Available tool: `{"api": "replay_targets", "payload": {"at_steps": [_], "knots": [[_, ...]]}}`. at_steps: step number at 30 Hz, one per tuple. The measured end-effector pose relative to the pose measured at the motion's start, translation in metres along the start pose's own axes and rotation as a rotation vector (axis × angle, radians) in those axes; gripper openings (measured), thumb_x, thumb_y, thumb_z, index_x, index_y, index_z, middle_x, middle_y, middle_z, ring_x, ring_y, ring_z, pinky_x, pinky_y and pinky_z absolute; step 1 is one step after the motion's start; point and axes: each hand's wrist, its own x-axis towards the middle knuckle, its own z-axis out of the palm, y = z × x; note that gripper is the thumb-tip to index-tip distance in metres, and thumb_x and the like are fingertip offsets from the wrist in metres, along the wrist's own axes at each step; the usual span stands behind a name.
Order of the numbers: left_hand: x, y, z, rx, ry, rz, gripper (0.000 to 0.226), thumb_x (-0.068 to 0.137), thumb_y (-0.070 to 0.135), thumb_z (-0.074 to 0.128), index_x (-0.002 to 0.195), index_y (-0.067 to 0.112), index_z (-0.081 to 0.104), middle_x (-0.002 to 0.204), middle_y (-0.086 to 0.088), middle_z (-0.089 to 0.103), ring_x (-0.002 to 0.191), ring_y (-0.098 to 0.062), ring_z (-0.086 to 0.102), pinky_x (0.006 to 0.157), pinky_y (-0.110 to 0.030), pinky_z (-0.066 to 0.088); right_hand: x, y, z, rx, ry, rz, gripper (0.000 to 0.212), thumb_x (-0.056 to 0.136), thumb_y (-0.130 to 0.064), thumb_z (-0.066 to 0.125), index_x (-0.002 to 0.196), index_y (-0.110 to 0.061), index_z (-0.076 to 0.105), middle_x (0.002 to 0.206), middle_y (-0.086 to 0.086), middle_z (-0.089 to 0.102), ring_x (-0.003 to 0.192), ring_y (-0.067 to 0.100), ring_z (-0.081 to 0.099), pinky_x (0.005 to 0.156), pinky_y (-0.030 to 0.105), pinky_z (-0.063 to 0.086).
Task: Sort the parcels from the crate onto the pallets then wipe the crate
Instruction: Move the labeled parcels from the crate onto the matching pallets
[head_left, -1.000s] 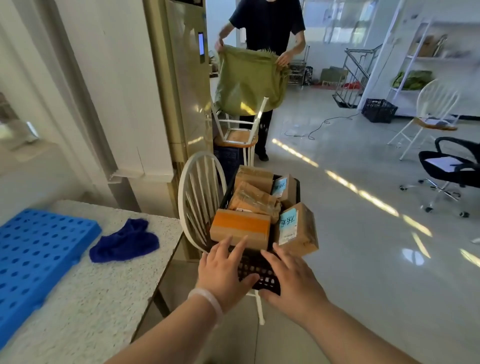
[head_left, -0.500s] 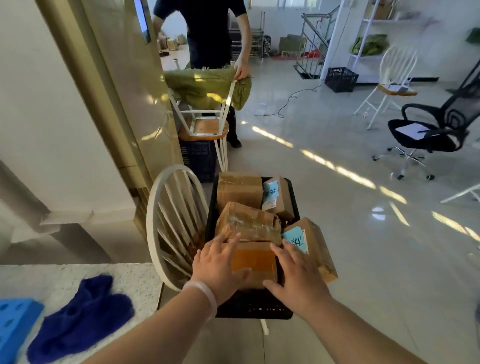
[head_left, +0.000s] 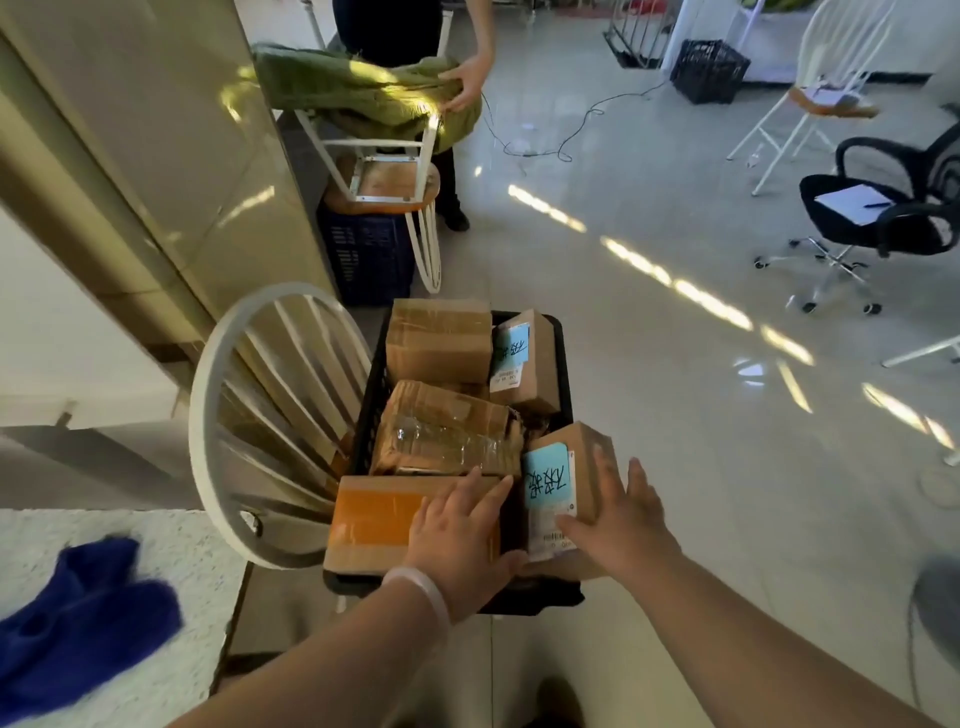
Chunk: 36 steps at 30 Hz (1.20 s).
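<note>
A black crate (head_left: 530, 603) stands on a white chair, full of cardboard parcels. My left hand (head_left: 462, 535) lies flat, fingers apart, on the right end of an orange-taped parcel (head_left: 374, 519) at the crate's near edge. My right hand (head_left: 618, 519) clasps a small blue-labelled parcel (head_left: 548, 483) at the near right corner, thumb on the label face and fingers over the top. Behind them lie a crumpled tape-wrapped parcel (head_left: 447, 431), a plain box (head_left: 439, 340) and a second blue-labelled parcel (head_left: 524, 358).
The chair's round white back (head_left: 208, 415) rises left of the crate. A blue cloth (head_left: 78, 623) lies on the speckled table (head_left: 171, 545). Farther off, a person handles green fabric (head_left: 363, 93) over an upturned chair on a blue crate (head_left: 369, 254). An office chair (head_left: 883, 218) stands right.
The view has tilted down and closer to the crate. My right hand has moved from the orange-taped parcel onto the blue-labelled one. My left hand stays on the orange-taped parcel.
</note>
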Motion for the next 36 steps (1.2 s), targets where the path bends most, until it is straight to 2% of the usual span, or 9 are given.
{"api": "replay_targets", "payload": {"at_steps": [3, 6, 10, 17, 22, 30, 31, 34, 36], "knots": [[0.008, 0.013, 0.012, 0.003, -0.032, -0.017, 0.078, 0.092, 0.057, 0.047, 0.152, 0.045, -0.002, 0.162, 0.012, -0.002, 0.15, -0.02, 0.0, 0.122, -0.046, 0.001, 0.011, 0.014, 0.009, 0.12, -0.085, 0.038, 0.106, 0.084, -0.052, 0.067, 0.15, -0.045, -0.015, 0.163, 0.006, -0.003, 0.147, 0.038, 0.018, 0.114, 0.054, 0.03], [0.014, 0.025, 0.02, 0.0, -0.038, -0.057, 0.076, 0.093, 0.057, 0.045, 0.152, 0.044, -0.001, 0.162, 0.009, 0.001, 0.149, -0.021, 0.004, 0.122, -0.045, 0.003, 0.019, 0.024, 0.008, 0.288, -0.119, 0.004, 0.104, 0.085, -0.038, 0.07, 0.152, -0.045, -0.01, 0.146, 0.006, 0.036, 0.129, 0.026, 0.048, 0.098, 0.042, 0.051], [0.024, 0.041, 0.028, -0.032, -0.015, -0.117, 0.076, 0.093, 0.058, 0.047, 0.153, 0.044, 0.003, 0.162, 0.005, 0.007, 0.148, -0.024, 0.01, 0.121, -0.046, 0.013, 0.027, 0.04, -0.015, 0.34, -0.112, -0.043, 0.095, 0.084, -0.039, 0.068, 0.15, -0.052, 0.0, 0.138, -0.001, 0.046, 0.118, 0.021, 0.057, 0.088, 0.04, 0.056], [0.046, 0.091, 0.014, -0.378, -0.021, -0.244, 0.078, 0.092, 0.055, 0.053, 0.153, 0.044, 0.005, 0.162, 0.01, 0.006, 0.148, -0.027, 0.014, 0.117, -0.053, 0.026, 0.033, 0.061, -0.093, 0.49, -0.132, -0.138, 0.074, 0.094, -0.025, 0.063, 0.153, -0.035, 0.019, 0.14, 0.0, 0.051, 0.101, 0.01, 0.05, 0.065, 0.019, 0.045], [0.055, 0.116, -0.002, -0.792, 0.04, -0.242, 0.089, 0.089, 0.047, 0.062, 0.149, 0.051, -0.004, 0.151, 0.003, 0.031, 0.129, -0.019, 0.044, 0.099, -0.04, 0.051, 0.022, 0.054, -0.109, 0.586, -0.144, -0.185, 0.08, 0.092, -0.033, 0.066, 0.152, -0.041, 0.013, 0.148, -0.001, 0.042, 0.111, 0.016, 0.051, 0.083, 0.034, 0.051], [0.047, 0.126, -0.029, -0.729, 0.192, -0.109, 0.088, 0.089, 0.025, 0.068, 0.15, 0.051, 0.01, 0.148, 0.007, 0.029, 0.117, -0.011, 0.049, 0.069, -0.016, 0.056, 0.035, 0.042, -0.144, 0.706, -0.066, -0.246, 0.088, 0.083, -0.057, 0.067, 0.151, -0.045, 0.012, 0.151, 0.002, 0.04, 0.124, 0.029, 0.054, 0.096, 0.044, 0.05], [0.045, 0.126, -0.03, -0.713, 0.196, -0.079, 0.088, 0.089, 0.023, 0.069, 0.15, 0.051, 0.012, 0.151, 0.009, 0.025, 0.117, -0.009, 0.047, 0.068, -0.013, 0.054, 0.035, 0.039, -0.151, 0.723, -0.056, -0.26, 0.087, 0.084, -0.056, 0.066, 0.151, -0.046, 0.011, 0.152, 0.003, 0.039, 0.12, 0.027, 0.056, 0.093, 0.042, 0.051], [0.039, 0.128, -0.036, -0.605, 0.195, 0.002, 0.089, 0.09, 0.019, 0.067, 0.148, 0.055, 0.01, 0.155, 0.012, 0.017, 0.12, -0.003, 0.04, 0.072, -0.008, 0.051, 0.036, 0.032, -0.169, 0.668, -0.006, -0.321, 0.08, 0.09, -0.047, 0.064, 0.151, -0.047, 0.013, 0.15, 0.003, 0.037, 0.094, 0.011, 0.061, 0.055, 0.017, 0.05], [0.039, 0.127, -0.041, -0.557, 0.178, 0.027, 0.089, 0.09, 0.021, 0.067, 0.146, 0.059, 0.009, 0.156, 0.014, 0.016, 0.125, -0.004, 0.038, 0.084, -0.013, 0.052, 0.038, 0.029, -0.178, 0.545, 0.068, -0.382, 0.077, 0.088, -0.047, 0.066, 0.15, -0.045, 0.021, 0.15, 0.002, 0.032, 0.097, 0.01, 0.057, 0.055, 0.015, 0.049]]}}
